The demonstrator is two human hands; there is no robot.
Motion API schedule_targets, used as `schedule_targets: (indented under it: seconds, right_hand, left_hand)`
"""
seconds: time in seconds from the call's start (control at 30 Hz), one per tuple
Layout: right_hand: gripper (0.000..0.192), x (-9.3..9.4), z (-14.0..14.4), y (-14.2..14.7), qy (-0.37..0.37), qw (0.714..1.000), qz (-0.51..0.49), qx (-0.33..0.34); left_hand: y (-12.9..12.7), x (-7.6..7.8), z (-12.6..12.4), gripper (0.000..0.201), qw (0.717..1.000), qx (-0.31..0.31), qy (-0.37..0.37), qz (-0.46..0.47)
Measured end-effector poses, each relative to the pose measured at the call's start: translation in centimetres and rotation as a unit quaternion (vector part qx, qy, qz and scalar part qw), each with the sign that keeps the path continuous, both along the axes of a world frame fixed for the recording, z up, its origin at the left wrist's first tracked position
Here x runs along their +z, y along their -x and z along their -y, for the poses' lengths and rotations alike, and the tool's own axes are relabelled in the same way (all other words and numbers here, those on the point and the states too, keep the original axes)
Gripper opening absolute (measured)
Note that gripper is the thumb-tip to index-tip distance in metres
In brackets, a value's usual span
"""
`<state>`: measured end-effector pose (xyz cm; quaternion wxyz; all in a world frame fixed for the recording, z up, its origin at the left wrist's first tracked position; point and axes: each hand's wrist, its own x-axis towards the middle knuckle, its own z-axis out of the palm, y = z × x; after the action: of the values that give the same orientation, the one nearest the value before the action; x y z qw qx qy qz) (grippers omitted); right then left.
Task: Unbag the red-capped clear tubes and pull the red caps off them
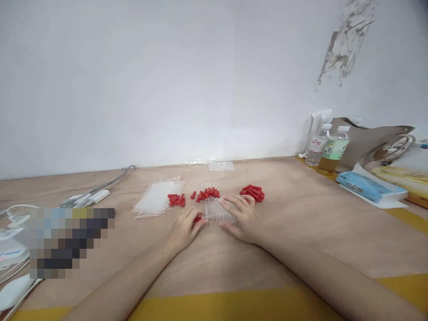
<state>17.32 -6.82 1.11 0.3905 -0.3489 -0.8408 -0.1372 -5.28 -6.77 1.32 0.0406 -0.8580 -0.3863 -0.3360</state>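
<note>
Both hands rest on a row of clear glass tubes [214, 208] lying side by side at the middle of the table [301, 223]. The left hand [185, 228] curls at the near left end of the row, its fingers closed around what looks like a red rubber cap [197, 219], touching the tubes. The right hand [241, 216] lies flat and open across the right part of the row, fingers spread over the glass, pressing rather than gripping.

Judging by how things lie, the work of capping looks partly done. At the far end of the row a cluster of red caps [207, 193] sits against the tube ends; whether they are fitted on or only lying there is too small to tell. Two loose piles remain: one small pile [177, 199] just left of the tubes, a larger pile [253, 192] just right of them, near the right hand's fingertips. So a good share of caps seems unused.

A stack of clear plastic bags [157, 200] lies further left, with no tubes visible inside.
</note>
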Motion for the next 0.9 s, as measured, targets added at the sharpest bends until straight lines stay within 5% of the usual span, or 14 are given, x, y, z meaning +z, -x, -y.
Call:
schedule_targets:
  seconds: [0.4, 0.67, 0.9]
  right_hand:
    - [0.016, -1.4, -0.6, 1.2, 0.02, 0.996, 0.019, 0.084]
    - [0.02, -1.1, -0.2, 1.3, 0.024, 0.997, 0.043, 0.058]
    - [0.021, -1.1, -0.4, 1.1, -0.024, 0.997, 0.027, 0.062]
  left_hand:
    - [-1.3, -0.6, 0.3, 0.012, 0.997, -0.076, -0.031, 0.009]
    - [-1.4, 0.0, 0.1, 0.007, 0.978, -0.034, -0.193, -0.07]
    - [-1.9, 0.8, 0.6, 0.015, 0.961, -0.006, -0.217, -0.17]
